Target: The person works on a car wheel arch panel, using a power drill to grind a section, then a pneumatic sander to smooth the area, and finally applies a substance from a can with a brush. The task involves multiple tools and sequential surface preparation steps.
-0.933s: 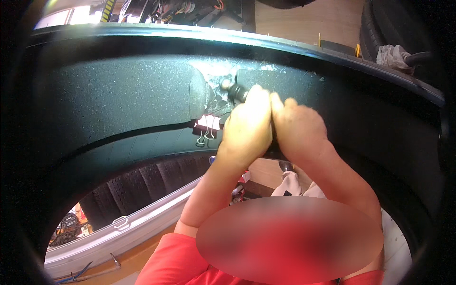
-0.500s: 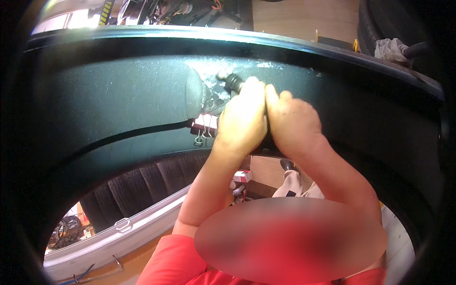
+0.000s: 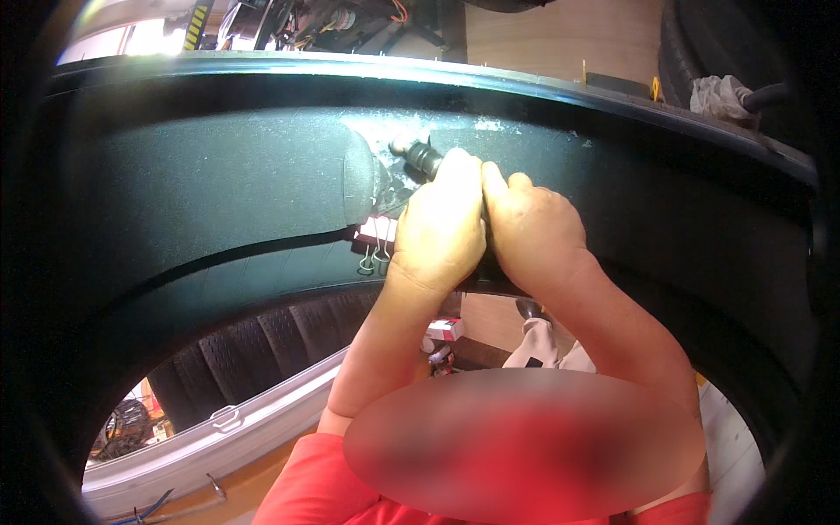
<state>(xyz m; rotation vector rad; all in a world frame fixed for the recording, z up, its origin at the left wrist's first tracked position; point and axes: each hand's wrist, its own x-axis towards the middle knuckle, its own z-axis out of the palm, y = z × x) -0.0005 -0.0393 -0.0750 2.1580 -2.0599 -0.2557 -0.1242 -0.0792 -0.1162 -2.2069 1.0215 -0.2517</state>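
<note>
Black tool point(image 3: 426, 162), one, rounded tip point(image 3: 401, 145) foremost: we found it over the pale patch point(image 3: 374, 128) between two sections of dark lining point(image 3: 219, 179). Left hand point(image 3: 440, 223): curled round the tool. Right hand point(image 3: 535, 223): bent close beside it, fingers hidden; we could not tell its hold. Binder clip point(image 3: 376, 231): just below the gap. Step in hand, as we judged: working the patch with the tip. Next move, in our view: called for a steady hold, tip clear of the lining's edges.

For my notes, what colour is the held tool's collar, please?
The collar is black, clearest in the head view.
</note>
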